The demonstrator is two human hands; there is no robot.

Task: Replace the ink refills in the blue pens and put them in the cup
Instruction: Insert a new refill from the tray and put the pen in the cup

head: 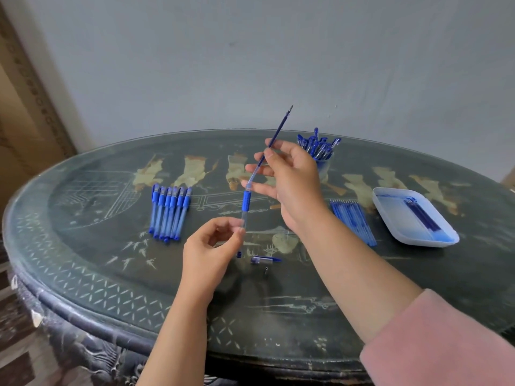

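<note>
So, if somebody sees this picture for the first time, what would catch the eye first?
The two hands at the centre: the right hand pinches a thin blue ink refill sticking out of a clear plastic pen barrel with a blue rubber grip, which the left hand holds lower down. Then the pale cup full of blue pens behind the right hand, and the row of capped blue pens lying at the left.

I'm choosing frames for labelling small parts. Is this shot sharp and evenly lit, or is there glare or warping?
Head view: soft, even light, only faint shadows under the left hand and right hand on the dark glass-topped oval table; no harsh glare; the thin blue ink refill and clear blue-grip pen barrel look sharp; the wide-angle lens bows the table rim.
</note>
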